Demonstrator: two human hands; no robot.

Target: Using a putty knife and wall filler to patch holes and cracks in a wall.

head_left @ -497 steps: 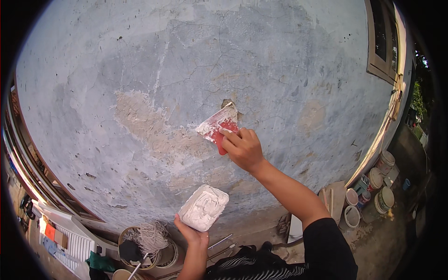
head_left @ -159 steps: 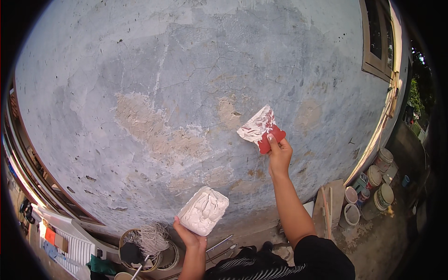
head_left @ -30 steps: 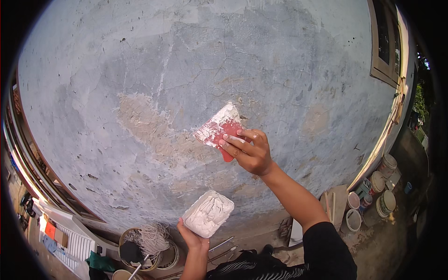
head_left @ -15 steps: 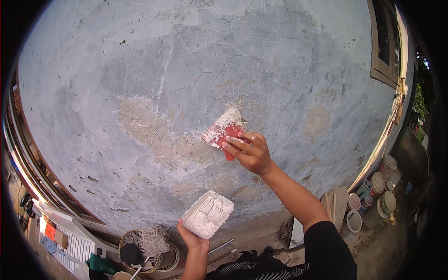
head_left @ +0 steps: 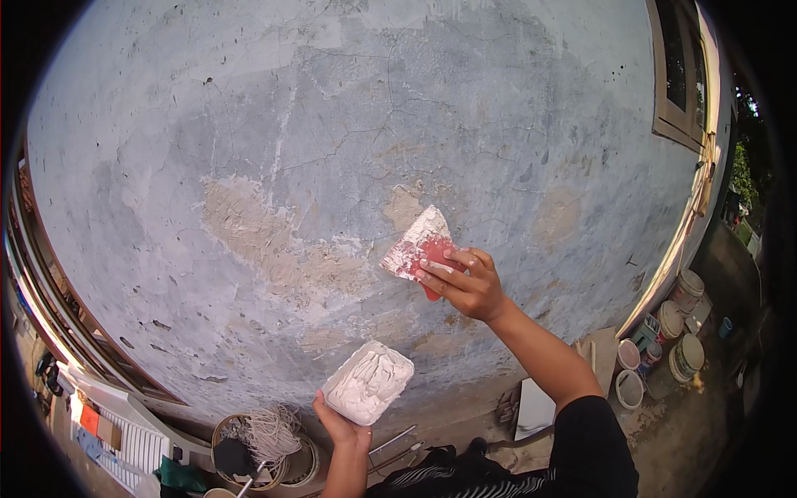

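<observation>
My right hand [head_left: 469,282] is closed on a red scraper [head_left: 427,249], whose blade is smeared with white filler and lies at the pale blue, cracked wall [head_left: 515,108]. Just above and left of the blade is a small tan patch [head_left: 403,207]; a larger rough tan patch [head_left: 241,232] spreads to its left. Low in the view, my left hand [head_left: 339,419] holds a white rectangular tub [head_left: 368,383] of white paste from beneath, its thumb at the left side.
Buckets [head_left: 687,358] and boards [head_left: 599,355] stand at the wall's lower right. Lower left are a white slatted panel [head_left: 124,448] and a bucket with tangled cord [head_left: 261,436]. Window frames [head_left: 677,124] edge both sides; metal rods [head_left: 394,440] lie on the ground.
In the last half second the scraper and my right hand moved down and to the right, uncovering more of the small tan patch. My left hand stays about where it was.
</observation>
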